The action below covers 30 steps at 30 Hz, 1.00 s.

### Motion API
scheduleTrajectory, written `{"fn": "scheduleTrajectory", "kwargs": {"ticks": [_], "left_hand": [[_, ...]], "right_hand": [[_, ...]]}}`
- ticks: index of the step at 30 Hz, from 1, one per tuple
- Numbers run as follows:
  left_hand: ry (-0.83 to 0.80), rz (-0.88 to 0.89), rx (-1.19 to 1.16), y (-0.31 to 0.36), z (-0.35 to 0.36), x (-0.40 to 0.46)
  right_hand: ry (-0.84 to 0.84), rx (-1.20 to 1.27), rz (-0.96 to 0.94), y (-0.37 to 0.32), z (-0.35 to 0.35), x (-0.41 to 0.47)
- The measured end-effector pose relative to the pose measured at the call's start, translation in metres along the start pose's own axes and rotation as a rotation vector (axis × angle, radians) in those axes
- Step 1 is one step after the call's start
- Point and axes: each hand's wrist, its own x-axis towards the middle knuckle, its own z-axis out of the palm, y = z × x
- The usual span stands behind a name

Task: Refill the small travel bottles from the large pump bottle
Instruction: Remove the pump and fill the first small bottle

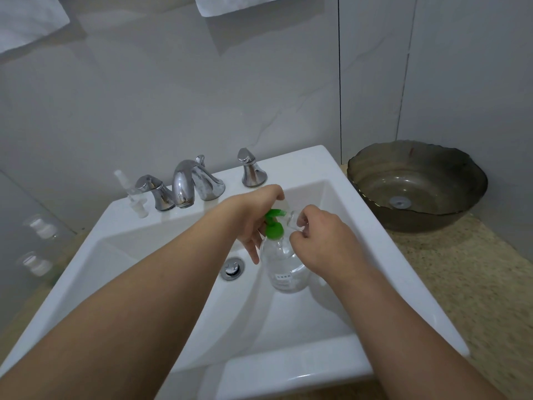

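A large clear pump bottle (284,265) with a green pump head (274,225) stands inside the white sink (178,284), right of the drain. My left hand (255,219) rests on top of the green pump, fingers hanging down beside the bottle neck. My right hand (323,241) holds a small clear travel bottle (294,219) up against the pump's nozzle. Whether liquid flows is not visible. Two more small clear bottles with white caps (40,228) (34,264) stand on the counter at the far left.
A chrome tap (184,183) with two handles sits on the sink's back ledge; a thin clear spray pump part (131,192) stands beside the left handle. A dark glass bowl (415,183) rests on the speckled counter (461,269) at right. White towels hang above.
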Motion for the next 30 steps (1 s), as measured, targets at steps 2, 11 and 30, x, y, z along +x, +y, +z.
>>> {"fn": "scheduleTrajectory", "kwargs": {"ticks": [2,11,30], "left_hand": [[-0.02,-0.009,-0.01,0.002,-0.002,-0.003],[0.136,0.031,0.114,0.0,0.013,0.005],[0.113,0.054,0.074,-0.005,0.008,0.005]], "right_hand": [[0.009,0.007,-0.006,0.0,-0.001,-0.001],[-0.016,-0.002,0.019,0.002,0.0,-0.001],[-0.066,0.013,0.008,0.002,0.002,-0.002]]}}
